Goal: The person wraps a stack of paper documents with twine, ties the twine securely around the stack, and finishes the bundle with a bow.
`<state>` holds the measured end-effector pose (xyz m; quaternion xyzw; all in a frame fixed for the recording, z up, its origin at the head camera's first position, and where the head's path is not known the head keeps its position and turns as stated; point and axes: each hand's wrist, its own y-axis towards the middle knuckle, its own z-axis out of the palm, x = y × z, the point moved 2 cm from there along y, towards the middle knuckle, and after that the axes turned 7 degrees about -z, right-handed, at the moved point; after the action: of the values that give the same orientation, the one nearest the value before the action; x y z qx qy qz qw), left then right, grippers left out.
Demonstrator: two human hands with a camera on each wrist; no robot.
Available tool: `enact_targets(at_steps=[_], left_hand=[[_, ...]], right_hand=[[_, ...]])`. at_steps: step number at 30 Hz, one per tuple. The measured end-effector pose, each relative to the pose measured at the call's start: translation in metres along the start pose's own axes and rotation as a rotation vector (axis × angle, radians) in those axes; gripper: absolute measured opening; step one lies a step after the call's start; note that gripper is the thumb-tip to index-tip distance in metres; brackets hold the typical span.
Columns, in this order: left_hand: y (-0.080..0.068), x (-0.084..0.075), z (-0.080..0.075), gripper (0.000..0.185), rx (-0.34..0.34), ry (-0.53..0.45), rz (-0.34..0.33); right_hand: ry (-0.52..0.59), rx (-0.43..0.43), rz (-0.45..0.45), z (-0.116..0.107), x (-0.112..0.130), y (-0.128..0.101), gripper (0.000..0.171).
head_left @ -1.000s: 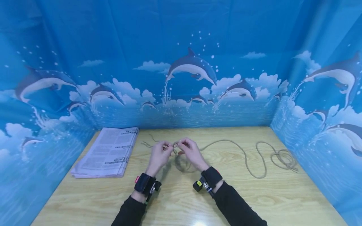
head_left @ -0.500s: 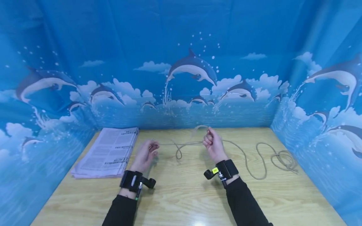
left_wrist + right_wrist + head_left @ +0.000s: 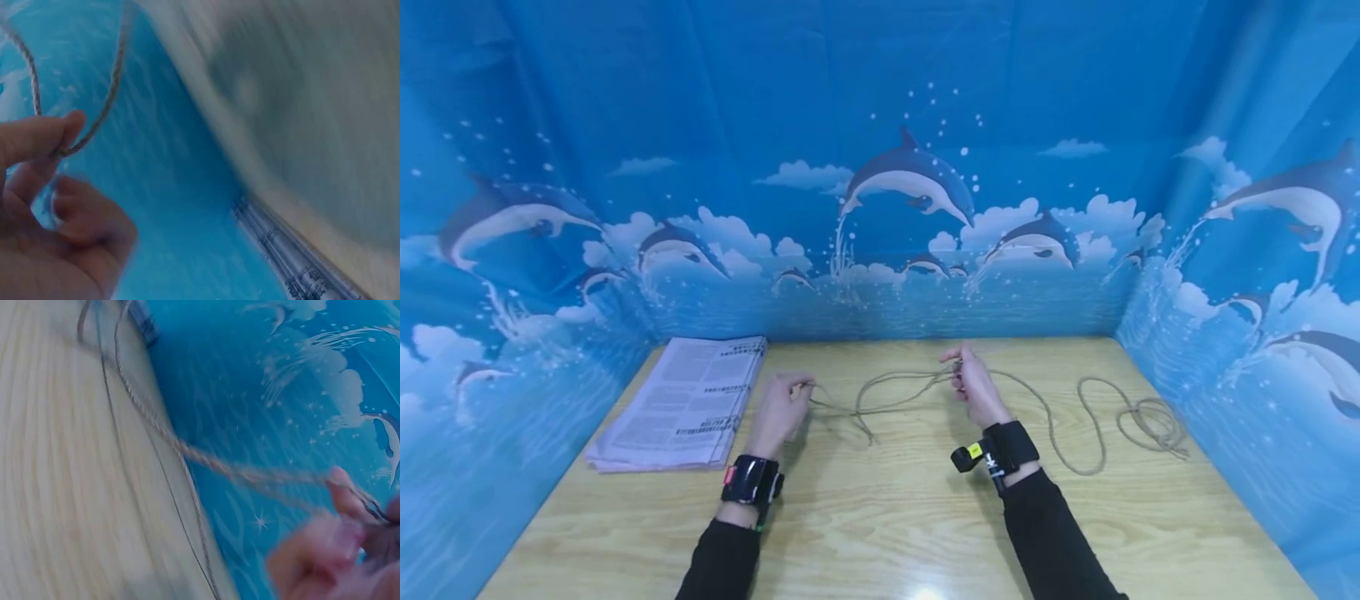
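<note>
A thin tan cord (image 3: 886,408) stretches between my two hands above the back part of the table, with a loose loop and trailing ends in the middle. My left hand (image 3: 781,410) pinches one part of it; in the left wrist view the cord (image 3: 112,87) bends between thumb and fingertip. On the other side, my right hand (image 3: 976,390) grips the cord with bent fingers. Blur in the right wrist view partly hides how the right fingers (image 3: 340,540) lie on the strands (image 3: 181,447).
A stack of printed newspapers (image 3: 681,408) lies at the back left of the wooden table (image 3: 880,517). The cord runs on to the right and ends in a small coil (image 3: 1153,425). A blue dolphin-print curtain (image 3: 880,292) encloses the back and sides.
From close together at the centre, my hands have moved apart, left and right. The bunched cord between them has opened into long strands, and its middle loop has shifted and widened.
</note>
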<state>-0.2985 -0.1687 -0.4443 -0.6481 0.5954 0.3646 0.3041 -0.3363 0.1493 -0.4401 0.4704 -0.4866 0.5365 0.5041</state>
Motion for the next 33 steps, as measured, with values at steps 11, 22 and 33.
enact_targets(at_steps=[11,22,33], left_hand=[[-0.009,-0.011,-0.034,0.028,-0.126,0.043,0.144],[-0.009,0.0,-0.062,0.025,-0.023,0.173,0.213],[-0.018,0.013,-0.067,0.03,0.202,0.172,0.213]], right_hand=[[0.086,0.279,-0.017,0.027,-0.018,0.001,0.056],[-1.003,0.162,-0.129,-0.046,-0.026,0.008,0.063],[-1.12,0.209,-0.046,-0.1,-0.014,-0.005,0.063]])
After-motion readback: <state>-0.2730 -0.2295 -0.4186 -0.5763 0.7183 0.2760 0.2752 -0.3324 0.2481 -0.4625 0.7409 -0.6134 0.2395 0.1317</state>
